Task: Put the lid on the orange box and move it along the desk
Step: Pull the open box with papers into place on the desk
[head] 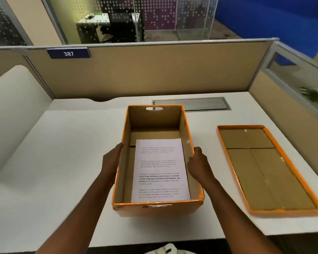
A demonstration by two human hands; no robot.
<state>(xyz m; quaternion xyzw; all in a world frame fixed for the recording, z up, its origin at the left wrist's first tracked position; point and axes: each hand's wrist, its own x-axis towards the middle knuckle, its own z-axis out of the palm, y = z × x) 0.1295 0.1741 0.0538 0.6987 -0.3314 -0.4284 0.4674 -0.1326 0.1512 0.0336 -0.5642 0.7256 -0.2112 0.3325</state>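
The orange box [155,209] stands without its lid in the middle of the white desk [62,162], long side pointing away from me. A printed sheet of paper [160,171] lies flat on its bottom. My left hand [111,161] presses against the box's left wall and my right hand [197,163] grips the right wall's rim, so both hold the box. The orange lid [264,171] lies upside down on the desk to the right of the box, its brown inside facing up, apart from both hands.
A grey cable hatch [191,103] is set into the desk just behind the box. Tan partition walls [145,74] close off the back and right side, with a white curved divider [13,110] at the left. The desk's front edge runs near my body.
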